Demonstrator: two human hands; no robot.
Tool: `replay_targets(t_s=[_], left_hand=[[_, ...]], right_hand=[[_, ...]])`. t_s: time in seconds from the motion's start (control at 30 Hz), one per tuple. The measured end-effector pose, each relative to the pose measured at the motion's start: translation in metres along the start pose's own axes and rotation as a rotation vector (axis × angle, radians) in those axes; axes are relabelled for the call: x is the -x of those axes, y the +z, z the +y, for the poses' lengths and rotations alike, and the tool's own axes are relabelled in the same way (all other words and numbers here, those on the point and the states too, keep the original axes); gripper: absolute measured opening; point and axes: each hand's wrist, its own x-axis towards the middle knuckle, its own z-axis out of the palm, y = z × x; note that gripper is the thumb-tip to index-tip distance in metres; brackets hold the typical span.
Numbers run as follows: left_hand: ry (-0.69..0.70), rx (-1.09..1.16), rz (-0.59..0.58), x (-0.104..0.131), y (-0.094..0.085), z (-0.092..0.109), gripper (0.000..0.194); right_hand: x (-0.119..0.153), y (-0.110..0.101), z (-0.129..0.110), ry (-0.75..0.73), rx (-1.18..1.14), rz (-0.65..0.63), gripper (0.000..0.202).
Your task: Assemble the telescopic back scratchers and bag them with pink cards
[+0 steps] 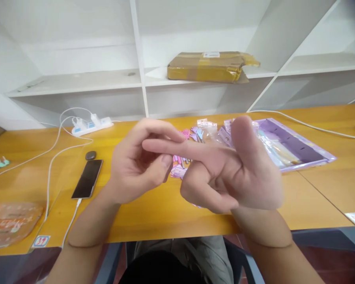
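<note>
My left hand (139, 161) is raised over the table (156, 221), its fingers curved and a gap between them and the thumb. No object shows in it. Close beside it on the right, my right hand (230, 169) has its index finger stretched across the front of my left hand, its thumb up and the other fingers curled. Behind the hands, small pink, purple and blue hand-shaped pieces (197, 133) lie on the table, partly hidden. Clear plastic packets (208, 130) lie beside them.
A purple tray (309, 152) holding plastic packets is at the right. On the left are a phone (87, 179), a small black object (90, 155), a power strip (92, 125) with white cables and an orange-printed bag (13, 225). A taped carton (205, 68) sits on the shelf.
</note>
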Motion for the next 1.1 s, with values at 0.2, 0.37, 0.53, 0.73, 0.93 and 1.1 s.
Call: replay_targets(t_s=[0.2,0.37,0.53,0.73,0.93,1.1], left_hand=[[-0.028,-0.042,0.077,0.003,0.015,-0.005,0.014],[-0.036,-0.117,0.116,0.009,0.021,-0.003,0.013],[-0.030,-0.036,0.108,0.010,0.026,0.003,0.010],[-0.026,0.099,0.166,0.012,0.030,0.007,0.011],[-0.245,0.249,0.107,0.011,0.021,0.017,0.011],[-0.350,0.314,0.038,0.009,0.012,0.024,0.029]], right_hand=[[0.004,-0.026,0.009,0.069,0.006,-0.080,0.100],[0.006,-0.035,0.012,0.060,0.038,-0.152,0.106],[0.003,-0.027,0.011,0.002,0.053,-0.244,0.101],[0.003,-0.023,0.013,0.095,0.086,-0.210,0.098],[0.002,-0.016,0.006,0.099,0.122,-0.200,0.106],[0.002,-0.028,0.009,0.022,0.060,-0.286,0.106]])
